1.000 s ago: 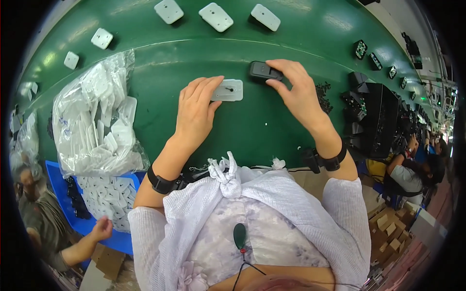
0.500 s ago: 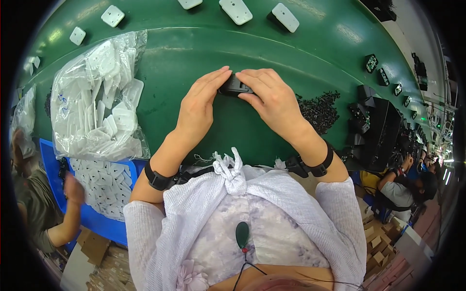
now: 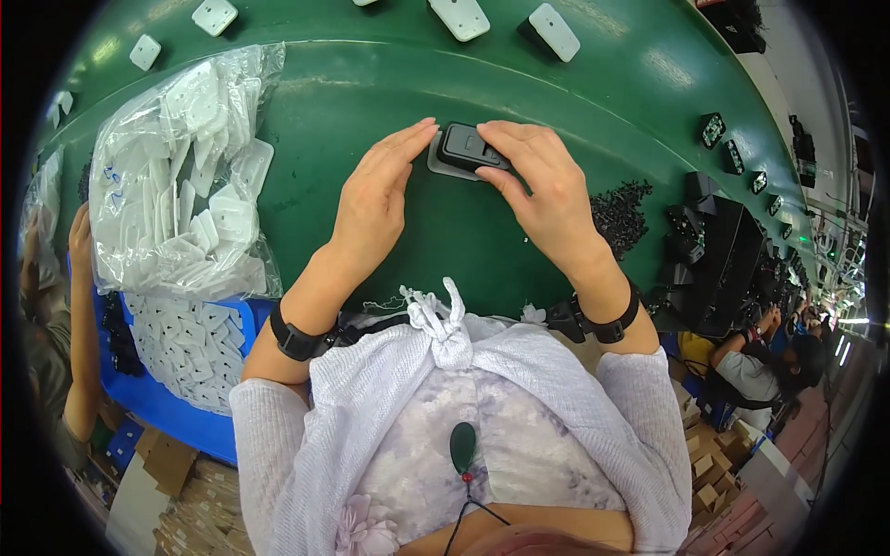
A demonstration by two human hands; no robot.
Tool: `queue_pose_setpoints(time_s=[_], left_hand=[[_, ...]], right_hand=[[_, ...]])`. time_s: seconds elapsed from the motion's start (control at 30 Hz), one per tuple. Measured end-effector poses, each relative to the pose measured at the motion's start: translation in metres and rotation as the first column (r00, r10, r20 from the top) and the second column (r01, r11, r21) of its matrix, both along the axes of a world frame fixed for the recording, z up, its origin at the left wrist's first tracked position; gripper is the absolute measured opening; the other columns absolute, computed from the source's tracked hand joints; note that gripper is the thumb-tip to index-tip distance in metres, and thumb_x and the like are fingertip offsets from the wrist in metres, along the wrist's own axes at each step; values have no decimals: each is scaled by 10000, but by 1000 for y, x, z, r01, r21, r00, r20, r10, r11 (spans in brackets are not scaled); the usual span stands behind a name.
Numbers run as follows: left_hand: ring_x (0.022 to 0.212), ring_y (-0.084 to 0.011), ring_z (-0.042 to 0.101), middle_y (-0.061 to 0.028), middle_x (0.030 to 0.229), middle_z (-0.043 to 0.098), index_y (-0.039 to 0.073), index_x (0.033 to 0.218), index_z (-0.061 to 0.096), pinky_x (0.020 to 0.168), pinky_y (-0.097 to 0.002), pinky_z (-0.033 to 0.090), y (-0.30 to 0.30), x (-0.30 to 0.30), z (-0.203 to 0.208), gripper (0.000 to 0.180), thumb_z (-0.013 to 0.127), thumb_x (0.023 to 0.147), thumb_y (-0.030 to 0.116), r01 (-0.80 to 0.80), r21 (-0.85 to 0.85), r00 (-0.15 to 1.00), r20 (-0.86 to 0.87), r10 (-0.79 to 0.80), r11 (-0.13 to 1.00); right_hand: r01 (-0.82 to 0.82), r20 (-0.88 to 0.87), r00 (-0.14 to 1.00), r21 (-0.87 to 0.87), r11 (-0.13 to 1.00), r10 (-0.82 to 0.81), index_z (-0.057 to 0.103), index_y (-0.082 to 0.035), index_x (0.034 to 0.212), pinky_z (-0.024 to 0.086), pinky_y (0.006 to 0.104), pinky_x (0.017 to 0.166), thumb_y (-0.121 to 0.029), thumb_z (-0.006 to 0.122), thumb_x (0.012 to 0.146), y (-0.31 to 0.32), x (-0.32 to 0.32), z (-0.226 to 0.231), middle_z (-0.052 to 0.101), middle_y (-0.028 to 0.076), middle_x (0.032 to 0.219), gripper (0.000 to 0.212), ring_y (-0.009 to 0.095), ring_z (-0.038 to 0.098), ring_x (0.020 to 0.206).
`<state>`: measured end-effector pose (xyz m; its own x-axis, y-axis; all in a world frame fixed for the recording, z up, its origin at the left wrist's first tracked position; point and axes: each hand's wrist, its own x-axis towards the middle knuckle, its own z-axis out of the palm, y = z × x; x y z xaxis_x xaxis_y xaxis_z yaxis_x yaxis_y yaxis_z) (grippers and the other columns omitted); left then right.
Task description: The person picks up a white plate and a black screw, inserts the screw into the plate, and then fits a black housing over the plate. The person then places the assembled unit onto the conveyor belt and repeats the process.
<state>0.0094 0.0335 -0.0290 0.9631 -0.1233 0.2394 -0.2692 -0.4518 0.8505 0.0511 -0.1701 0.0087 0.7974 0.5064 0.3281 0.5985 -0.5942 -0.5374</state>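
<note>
A black case [image 3: 471, 145] sits just above the centre of the frame, tilted a little, over a flat pale plate [image 3: 447, 170] whose left and lower edges show from under it. Both are on the green surface [image 3: 371, 93].

The right hand [image 3: 545, 176] has the right end of the case in its grip, fingers along the upper side and thumb at the lower right corner, parted only by the width of the case. The left hand [image 3: 373, 190] reaches up to the left side of the case and plate, its fingers straight and together, fingertips at or just beside the left edge; whether its grip has hold of anything I cannot tell. Each forearm wears a black strap.

At the left of the frame, a clear plastic bag [image 3: 116, 222] full of white plates [image 3: 190, 227] lies on the surface. Below it, a blue bin [image 3: 185, 417] holds many small white pieces [image 3: 190, 347], with dark parts along its left side. A co-worker's raised hand [image 3: 81, 236] is near the bag's left edge.

Right of the right hand lies a heap of tiny black parts [image 3: 623, 215], and farther right stands a large black box [image 3: 728, 259]. White-faced units [image 3: 554, 32] are spread along the top, and small units with green circuit boards [image 3: 712, 130] line the upper right. Another person [image 3: 756, 371] sits at the right edge, above some cardboard pieces [image 3: 714, 468].
</note>
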Motion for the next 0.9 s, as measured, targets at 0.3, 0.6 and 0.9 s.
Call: queue_pose_setpoints(time_s=[0.3, 0.6, 0.9], left_hand=[[1163, -308, 552, -113, 1249, 594, 39, 1211, 590, 976, -379, 452, -3, 2, -3, 474, 458, 784, -118, 25, 124, 992, 117, -40, 992], [1185, -276, 544, -84, 1282, 580, 43, 1218, 606, 951, -365, 465, 1, -2, -5, 483, 488, 764, -76, 16, 310, 983, 167, -71, 951], [1175, -252, 551, -87, 1312, 559, 35, 1248, 584, 920, -344, 472, 2, 0, -5, 474, 514, 782, -13, 12, 469, 967, 218, -129, 883]], right_hand=[[-33, 67, 997, -126, 991, 42, 606, -32, 1112, 514, 337, 792, -70, 721, 713, 6, -6, -9, 610, 75, 1069, 417, 249, 581, 967], [-58, 122, 989, -165, 985, 78, 624, -38, 1130, 525, 347, 766, -53, 722, 716, 10, -6, -11, 618, 97, 1088, 426, 271, 599, 954], [52, 134, 991, -208, 977, -25, 633, -62, 1131, 531, 333, 732, -70, 711, 718, 15, -13, -13, 623, 87, 1076, 420, 253, 604, 941]])
